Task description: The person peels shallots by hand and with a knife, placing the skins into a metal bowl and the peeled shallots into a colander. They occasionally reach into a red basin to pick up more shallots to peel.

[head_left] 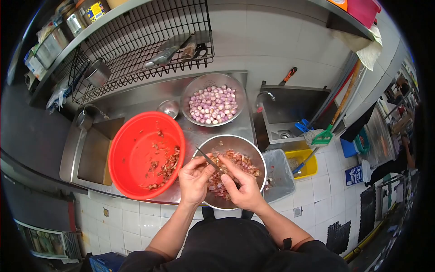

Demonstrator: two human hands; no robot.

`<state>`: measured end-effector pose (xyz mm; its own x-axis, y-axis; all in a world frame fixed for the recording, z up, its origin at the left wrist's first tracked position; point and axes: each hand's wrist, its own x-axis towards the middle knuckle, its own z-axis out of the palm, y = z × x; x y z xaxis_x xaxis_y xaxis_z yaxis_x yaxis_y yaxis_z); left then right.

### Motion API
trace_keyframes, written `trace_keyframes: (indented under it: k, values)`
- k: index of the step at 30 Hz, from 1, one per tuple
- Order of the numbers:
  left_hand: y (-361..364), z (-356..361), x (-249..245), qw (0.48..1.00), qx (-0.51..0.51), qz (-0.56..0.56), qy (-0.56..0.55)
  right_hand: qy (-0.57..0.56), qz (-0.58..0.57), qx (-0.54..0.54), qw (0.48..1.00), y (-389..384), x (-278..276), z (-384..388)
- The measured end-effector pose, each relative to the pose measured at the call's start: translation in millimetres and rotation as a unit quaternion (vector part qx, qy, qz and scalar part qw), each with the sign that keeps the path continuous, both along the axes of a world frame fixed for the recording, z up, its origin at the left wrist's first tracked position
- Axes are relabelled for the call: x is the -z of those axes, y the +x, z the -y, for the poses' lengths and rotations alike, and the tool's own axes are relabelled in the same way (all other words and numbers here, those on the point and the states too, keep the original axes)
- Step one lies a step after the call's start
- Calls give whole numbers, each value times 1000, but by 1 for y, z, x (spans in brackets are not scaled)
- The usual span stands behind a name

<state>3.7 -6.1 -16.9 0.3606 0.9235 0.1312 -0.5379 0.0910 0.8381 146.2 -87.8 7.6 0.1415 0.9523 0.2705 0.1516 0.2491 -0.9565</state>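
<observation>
Both my hands meet over a metal bowl [260, 156] holding reddish-brown skins and shallot pieces. A small dark knife [203, 154] slants up and left between them, its lower end running toward my right hand [244, 185], whose thumb and forefinger close around it. My left hand [195, 180] is pinched close by the blade; its fingers hide what they hold. Left of the hands, a red basin [129, 156] contains unpeeled shallots [170, 165] and loose skins. Behind the bowl stands a steel bowl [185, 106] full of peeled shallots [213, 104].
Steel counter [197, 131] with a sink [97, 154] at left. A small metal bowl [169, 109] sits behind the basin. Wire rack [140, 50] hangs above. At right are a lined bin [278, 174], a second sink [283, 131], a yellow tub [308, 165] and a green brush [322, 137].
</observation>
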Motion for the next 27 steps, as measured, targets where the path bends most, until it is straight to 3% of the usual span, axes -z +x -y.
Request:
trace_keyframes:
  k: [5, 8, 11, 13, 16, 18, 19, 21, 25, 26, 27]
  values:
    - [0, 0, -6, 994, -45, -34, 95, 43, 52, 22, 998, -8, -14, 1]
    - [4, 2, -10, 986, -69, -46, 144, 10, -1, 39, 999, -13, -17, 0]
    - [8, 7, -14, 976, -100, -69, 180, 70, 51, 91, 992, -17, -9, -3]
    - [8, 9, -15, 971, -116, -79, 194, 23, -25, 77, 996, -18, -12, -1]
    - [6, 9, -14, 976, -101, -73, 179, -43, -112, 38, 992, -13, -19, 0]
    - [4, 5, -13, 999, -3, -2, 38, -73, -164, 18, 984, -5, -22, -1]
    - [3, 2, -14, 999, -5, -2, 39, -102, -214, -2, 971, -3, -23, -2]
    - [1, -3, -18, 992, 78, 80, -66, -123, -266, -4, 956, -2, -22, -2]
    - [-4, -11, -16, 977, 123, 126, -124, -93, -215, 57, 970, 15, 8, -5]
    - [-5, -13, -17, 977, 121, 126, -123, -25, -56, 104, 993, 22, 27, -12]
    - [-7, -14, -18, 971, 132, 136, -143, 44, 104, 147, 983, 29, 39, -14]
